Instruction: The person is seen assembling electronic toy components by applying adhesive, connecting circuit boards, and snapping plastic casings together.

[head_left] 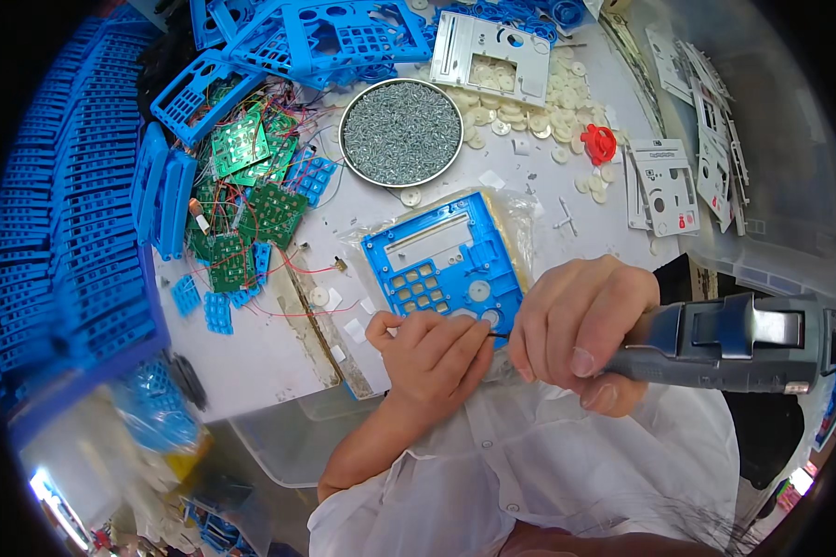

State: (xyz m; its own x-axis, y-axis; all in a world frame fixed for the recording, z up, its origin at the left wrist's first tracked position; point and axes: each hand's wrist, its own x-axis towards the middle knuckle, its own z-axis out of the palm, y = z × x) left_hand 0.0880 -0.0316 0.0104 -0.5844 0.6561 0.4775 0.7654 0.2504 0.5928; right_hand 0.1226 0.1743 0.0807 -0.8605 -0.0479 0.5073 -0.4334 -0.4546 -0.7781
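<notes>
In front of me lies a blue plastic housing panel, inner side up, with a grid of button holes, a long window and white discs set in it. My left hand is closed at its near edge, fingers bent over the rim. My right hand grips a grey and black electric screwdriver, held almost level. Its dark bit reaches the panel's near right corner, by my left fingertips. Whether a screw sits at the bit is hidden. Beneath the panel is a pad wrapped in clear plastic.
Beyond the panel stands a round dish of small screws. Green circuit boards with red wires lie left, near stacked blue panels. Pale discs, a red plastic part and white panels lie to the right.
</notes>
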